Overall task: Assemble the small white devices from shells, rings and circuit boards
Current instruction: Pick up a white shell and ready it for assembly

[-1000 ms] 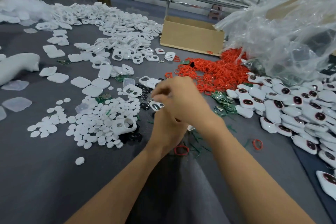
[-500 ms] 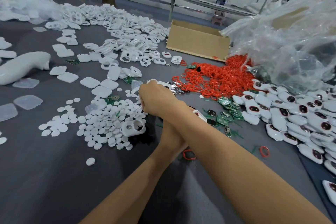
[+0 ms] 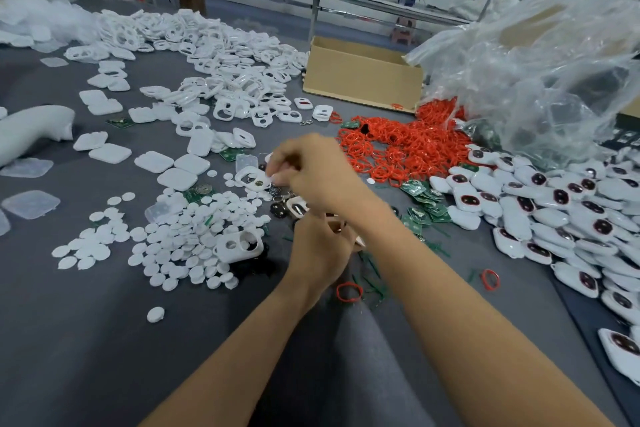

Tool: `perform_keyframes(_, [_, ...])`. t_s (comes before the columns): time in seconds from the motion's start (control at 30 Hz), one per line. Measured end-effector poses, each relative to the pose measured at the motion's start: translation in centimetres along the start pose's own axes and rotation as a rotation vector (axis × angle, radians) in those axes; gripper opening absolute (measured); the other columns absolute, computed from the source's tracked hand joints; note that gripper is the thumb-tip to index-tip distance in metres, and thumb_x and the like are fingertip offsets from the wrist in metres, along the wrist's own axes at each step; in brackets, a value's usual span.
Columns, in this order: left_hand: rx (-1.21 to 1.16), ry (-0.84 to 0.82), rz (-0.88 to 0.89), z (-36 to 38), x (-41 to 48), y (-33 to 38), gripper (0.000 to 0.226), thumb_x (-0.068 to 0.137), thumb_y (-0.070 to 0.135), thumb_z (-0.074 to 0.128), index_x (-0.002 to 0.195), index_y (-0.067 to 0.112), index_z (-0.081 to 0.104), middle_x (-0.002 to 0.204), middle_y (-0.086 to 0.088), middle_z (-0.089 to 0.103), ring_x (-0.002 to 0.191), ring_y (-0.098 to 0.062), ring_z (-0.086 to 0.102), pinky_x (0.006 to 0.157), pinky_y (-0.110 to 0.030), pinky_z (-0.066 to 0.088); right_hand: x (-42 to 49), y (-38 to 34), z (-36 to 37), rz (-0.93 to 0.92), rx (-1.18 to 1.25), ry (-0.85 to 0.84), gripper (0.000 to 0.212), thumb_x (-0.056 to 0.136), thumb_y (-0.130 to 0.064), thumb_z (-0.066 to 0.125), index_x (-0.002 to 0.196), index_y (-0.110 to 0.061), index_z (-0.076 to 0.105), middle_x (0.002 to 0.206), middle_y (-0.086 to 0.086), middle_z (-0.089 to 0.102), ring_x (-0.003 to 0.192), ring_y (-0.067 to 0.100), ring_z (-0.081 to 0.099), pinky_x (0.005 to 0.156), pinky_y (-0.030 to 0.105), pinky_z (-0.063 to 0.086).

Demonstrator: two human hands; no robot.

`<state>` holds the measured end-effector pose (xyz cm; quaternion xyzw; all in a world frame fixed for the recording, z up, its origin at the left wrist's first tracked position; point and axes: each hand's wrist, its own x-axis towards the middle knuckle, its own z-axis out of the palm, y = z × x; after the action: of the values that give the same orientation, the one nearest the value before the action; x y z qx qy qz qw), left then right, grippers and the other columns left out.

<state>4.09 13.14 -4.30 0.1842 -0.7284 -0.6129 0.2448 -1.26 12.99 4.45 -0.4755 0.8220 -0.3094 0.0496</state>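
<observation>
**Hands crossed mid-table, right one down at a shell**

Head cam, the only view here. Your right hand (image 3: 318, 170) reaches across to the left above your left hand (image 3: 318, 253), so your forearms cross. The right fingers (image 3: 280, 166) are bunched and curled at the edge of a white shell (image 3: 251, 178) lying on the grey table (image 3: 86, 340). It's blurry there, so I honestly can't tell if you're pinching something or just touching it. Your left hand sits nearer to you, partly under the right wrist. Its fingers are curled round a small part (image 3: 335, 226) that's mostly hidden, so I can't say which kind.

Around that:
- The white discs (image 3: 194, 239) are spread left of your hands, with a two-hole shell (image 3: 239, 246) lying at their right edge.
- The square covers (image 3: 154, 161) lie further left, and the heap of empty shells (image 3: 214, 55) is at the far left.
- The red rings (image 3: 398, 149) are piled to the far right of your hands, just in front of the cardboard box (image 3: 360, 76).
- The green circuit boards (image 3: 424, 204) sit on the near side of the rings, just right of your right wrist.
- The finished devices (image 3: 554, 204) are piled along the right side, below a crumpled plastic bag (image 3: 536, 80).
- One loose ring (image 3: 349, 291) lies between your forearms, just beside the left wrist.
</observation>
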Motion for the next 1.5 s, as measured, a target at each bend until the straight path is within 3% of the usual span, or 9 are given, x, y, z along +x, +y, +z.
perform_keyframes(0.03, [-0.062, 0.007, -0.041, -0.1, 0.2, 0.0, 0.004, 0.088, 0.002, 0.059, 0.086, -0.001, 0.057, 0.081, -0.017, 0.066, 0.077, -0.025, 0.066, 0.075, -0.027, 0.055, -1.0, 0.6, -1.0, -0.012, 0.087, 0.106, 0.015, 0.076, 0.0, 0.072, 0.078, -0.015, 0.074, 0.069, -0.002, 0.062, 0.064, 0.008, 0.055, 0.062, 0.015, 0.043])
perform_keyframes(0.13, [-0.173, 0.042, -0.101, -0.1, 0.4, 0.1, 0.009, 0.084, 0.006, 0.064, 0.092, 0.009, 0.062, 0.09, -0.012, 0.071, 0.091, -0.03, 0.069, 0.082, -0.04, 0.056, -5.2, 3.4, -3.1, -0.026, 0.355, 0.308, 0.015, 0.075, 0.001, 0.074, 0.076, -0.014, 0.072, 0.079, 0.006, 0.067, 0.069, 0.014, 0.058, 0.069, 0.023, 0.045])
perform_keyframes(0.27, [-0.411, 0.04, -0.165, -0.2, 0.1, 0.3, 0.011, 0.089, -0.002, 0.058, 0.095, 0.007, 0.056, 0.073, -0.005, 0.075, 0.076, -0.024, 0.074, 0.066, -0.03, 0.06, -9.7, 6.6, -2.6, 0.109, 0.559, 0.349, 0.017, 0.075, 0.007, 0.072, 0.077, -0.01, 0.071, 0.069, -0.007, 0.068, 0.061, 0.003, 0.058, 0.066, 0.017, 0.047])
perform_keyframes(0.53, [-0.397, 0.023, -0.134, -0.3, -0.1, 0.2, 0.012, 0.092, -0.003, 0.058, 0.097, 0.008, 0.056, 0.075, -0.007, 0.074, 0.067, -0.017, 0.072, 0.064, -0.024, 0.058, -9.8, 7.7, -1.0, 0.12, 0.211, 0.383, 0.014, 0.074, 0.0, 0.075, 0.077, -0.013, 0.076, 0.073, 0.0, 0.071, 0.063, 0.012, 0.063, 0.063, 0.016, 0.05])
perform_keyframes(0.7, [-0.384, 0.021, -0.132, -0.2, -0.1, -0.1, 0.015, 0.092, -0.004, 0.057, 0.096, 0.009, 0.056, 0.076, -0.007, 0.074, 0.074, -0.019, 0.073, 0.066, -0.027, 0.058, -9.9, 7.8, -0.5, 0.036, 0.01, 0.418, 0.013, 0.076, -0.001, 0.072, 0.085, -0.01, 0.075, 0.078, 0.003, 0.072, 0.067, 0.014, 0.064, 0.07, 0.029, 0.052])
perform_keyframes(0.8, [-0.405, 0.018, -0.135, -0.3, -0.1, 0.0, 0.013, 0.092, -0.004, 0.057, 0.097, 0.009, 0.056, 0.073, -0.006, 0.074, 0.07, -0.017, 0.072, 0.064, -0.024, 0.057, -10.0, 7.7, -0.2, -0.05, -0.131, 0.451, 0.01, 0.078, -0.002, 0.07, 0.085, -0.008, 0.075, 0.08, 0.008, 0.068, 0.069, 0.026, 0.063, 0.065, 0.04, 0.051])
perform_keyframes(0.93, [-0.453, 0.043, -0.158, -0.4, 0.0, 0.4, 0.011, 0.094, -0.002, 0.057, 0.099, 0.008, 0.055, 0.071, -0.005, 0.074, 0.065, -0.014, 0.071, 0.063, -0.023, 0.058, -10.0, 7.6, -0.2, -0.078, -0.233, 0.481, 0.008, 0.083, -0.009, 0.067, 0.083, -0.004, 0.073, 0.086, 0.012, 0.059, 0.068, 0.033, 0.059, 0.058, 0.045, 0.05])
perform_keyframes(1.23, [-0.447, 0.056, -0.191, -0.5, -0.3, 0.9, 0.012, 0.094, -0.003, 0.056, 0.104, 0.004, 0.057, 0.085, -0.016, 0.072, 0.066, -0.014, 0.07, 0.066, -0.024, 0.059, -10.0, 7.6, 0.2, -0.108, -0.172, 0.482, 0.008, 0.081, -0.002, 0.07, 0.086, -0.006, 0.075, 0.084, 0.009, 0.062, 0.068, 0.029, 0.06, 0.057, 0.043, 0.051])
perform_keyframes(1.5, [-0.411, -0.027, -0.171, -0.9, -0.4, 1.2, 0.022, 0.09, -0.008, 0.059, 0.088, 0.011, 0.07, 0.077, -0.004, 0.074, 0.07, -0.012, 0.07, 0.066, -0.018, 0.057, -9.8, 7.7, 0.3, 0.004, -0.096, 0.487, 0.007, 0.079, -0.01, 0.074, 0.084, -0.014, 0.077, 0.093, 0.003, 0.063, 0.071, 0.026, 0.062, 0.063, 0.043, 0.051])
